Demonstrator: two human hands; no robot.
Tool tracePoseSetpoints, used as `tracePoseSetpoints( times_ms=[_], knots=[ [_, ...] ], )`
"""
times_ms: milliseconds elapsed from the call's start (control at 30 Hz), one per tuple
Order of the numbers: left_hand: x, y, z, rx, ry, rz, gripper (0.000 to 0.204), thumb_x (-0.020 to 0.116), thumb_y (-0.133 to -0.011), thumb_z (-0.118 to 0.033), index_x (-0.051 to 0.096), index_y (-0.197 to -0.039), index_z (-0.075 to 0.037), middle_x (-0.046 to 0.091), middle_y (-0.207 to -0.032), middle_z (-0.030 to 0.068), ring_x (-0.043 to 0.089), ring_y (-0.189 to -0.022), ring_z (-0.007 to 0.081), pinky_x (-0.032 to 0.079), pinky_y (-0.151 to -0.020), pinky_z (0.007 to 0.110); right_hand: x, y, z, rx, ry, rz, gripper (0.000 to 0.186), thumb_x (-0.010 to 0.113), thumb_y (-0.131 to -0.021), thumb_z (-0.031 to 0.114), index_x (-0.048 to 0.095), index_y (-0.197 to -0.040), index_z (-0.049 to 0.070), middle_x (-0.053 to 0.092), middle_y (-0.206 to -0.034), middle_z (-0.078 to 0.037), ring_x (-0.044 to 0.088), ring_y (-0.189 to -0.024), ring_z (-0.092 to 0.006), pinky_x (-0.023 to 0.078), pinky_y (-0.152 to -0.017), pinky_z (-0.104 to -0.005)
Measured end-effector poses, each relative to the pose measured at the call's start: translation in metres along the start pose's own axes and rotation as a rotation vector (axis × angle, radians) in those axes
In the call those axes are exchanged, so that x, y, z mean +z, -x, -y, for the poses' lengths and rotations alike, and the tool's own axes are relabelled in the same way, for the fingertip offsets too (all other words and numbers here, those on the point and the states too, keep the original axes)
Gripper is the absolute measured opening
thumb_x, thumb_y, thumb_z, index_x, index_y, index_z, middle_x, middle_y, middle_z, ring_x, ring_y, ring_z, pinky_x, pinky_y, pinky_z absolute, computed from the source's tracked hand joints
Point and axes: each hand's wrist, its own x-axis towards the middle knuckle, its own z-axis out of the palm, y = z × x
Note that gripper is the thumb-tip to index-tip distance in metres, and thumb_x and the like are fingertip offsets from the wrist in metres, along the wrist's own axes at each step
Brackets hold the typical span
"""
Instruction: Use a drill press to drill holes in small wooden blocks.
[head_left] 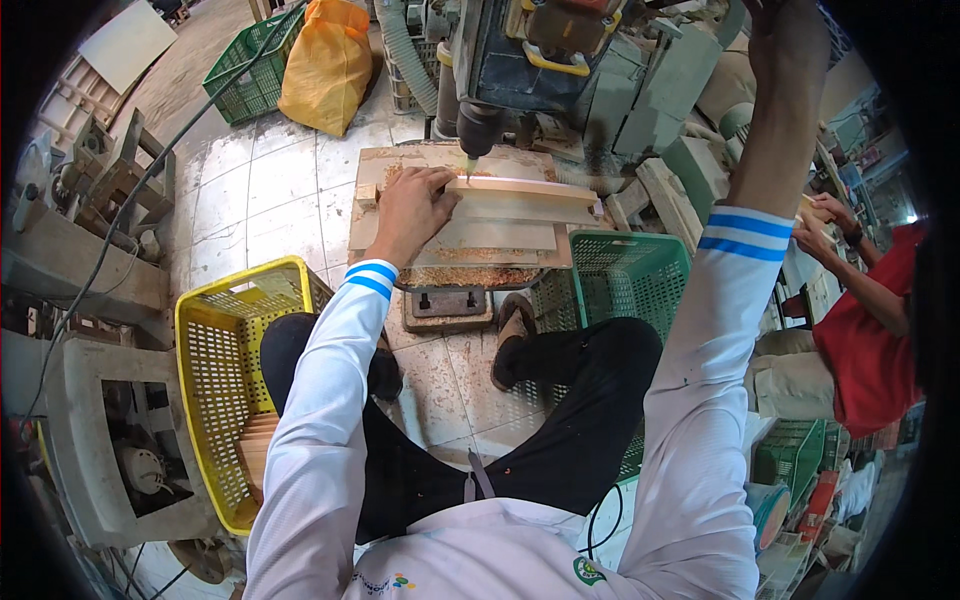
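My left hand (410, 208) is closed over the left part of a narrow pale wooden strip (530, 188), pressing it down on the drill press table. Directly right of those fingers, the drill bit (471, 164) comes down from the dark chuck (480, 128) to the strip; whether it is in the wood I cannot tell. The strip lies along flat boards (500, 236) on the table, with shavings along the front edge. My right hand (785, 35) is raised at the upper right, beside the drill press. Its fingers are cut off by the frame's edge, so what it grips does not show.
A yellow basket (190, 370) with several wooden pieces (258, 445) stands at my left. A green basket (632, 240) is at my right. Beyond lie another green crate (225, 75) and an orange sack (325, 70). At the far right, a person in red (875, 340) handles a wooden piece.
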Motion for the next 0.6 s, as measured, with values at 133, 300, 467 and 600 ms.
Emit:
tracePoseSetpoints(
  times_ms=[133, 300, 467, 600],
  knots=[
    [0.002, -0.001, 0.002, 0.011, -0.015, -0.016, 0.033, 0.073, -0.084, -0.024, 0.073, -0.112, -0.007, 0.072, -0.11, 0.0092, 0.062, -0.11, 0.029, 0.048, -0.098, 0.041, -0.005, 0.019, 0.016, -0.013, 0.095, -0.026, 0.022, 0.059, -0.097, 0.032, 0.067, -0.097, 0.012, 0.064, -0.089, 0.001, 0.058, -0.084, -0.0085, 0.047, -0.076, -0.0282],
    [0.003, 0.001, 0.004, 0.044, -0.005, -0.038, 0.033, 0.073, -0.083, -0.023, 0.074, -0.112, -0.008, 0.072, -0.11, 0.0092, 0.062, -0.109, 0.0293, 0.047, -0.099, 0.041, -0.016, 0.037, 0.019, -0.031, 0.029, -0.082, 0.021, 0.064, -0.094, 0.032, 0.066, -0.096, 0.012, 0.063, -0.088, 0.0, 0.059, -0.084, -0.0114, 0.048, -0.078, -0.0303],
    [0.004, 0.001, 0.005, 0.059, 0.007, -0.056, 0.032, 0.073, -0.082, -0.021, 0.074, -0.111, -0.008, 0.072, -0.109, 0.0085, 0.063, -0.107, 0.0286, 0.048, -0.098, 0.041, -0.063, 0.053, 0.005, -0.512, 0.485, 0.195, 0.028, 0.059, -0.09, -0.006, 0.062, -0.116, 0.003, 0.069, -0.111, -0.013, 0.069, -0.107, -0.0234, 0.055, -0.093, -0.0359],
    [0.004, 0.001, 0.004, 0.067, -0.003, -0.054, 0.032, 0.073, -0.081, -0.02, 0.073, -0.111, -0.008, 0.072, -0.109, 0.0077, 0.063, -0.105, 0.0281, 0.048, -0.097, 0.04, -0.075, 0.089, 0.022, -0.572, 1.026, 0.077, 0.032, 0.059, -0.084, -0.016, 0.064, -0.112, 0.001, 0.07, -0.099, -0.012, 0.07, -0.103, -0.0225, 0.056, -0.093, -0.0364]
  ],
)
